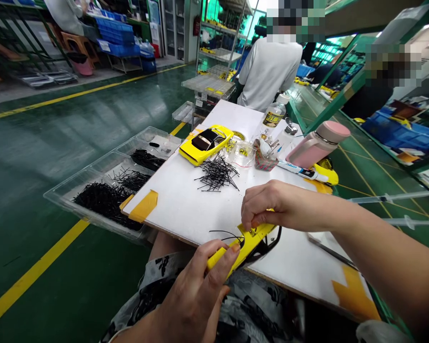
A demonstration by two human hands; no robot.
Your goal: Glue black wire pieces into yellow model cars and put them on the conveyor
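Observation:
A yellow car body point(248, 247) lies tilted over the near edge of the white table. My left hand point(203, 281) is closed round its near end, with thin black strands sticking out beside the fingers. At the far end my right hand point(262, 205) has its fingers bent down onto the yellow surface in a pinch; what is between the fingertips is hidden. Farther back on the table are a pile of thin black pieces point(218, 173) and a second yellow car body point(206, 143) with a black roof.
Left of the table, clear trays point(60, 190) hold black parts. A pink bottle point(316, 145), a marker point(302, 171) and a clear bottle point(274, 114) stand or lie at the table's right and back. A person point(268, 71) in white sits beyond.

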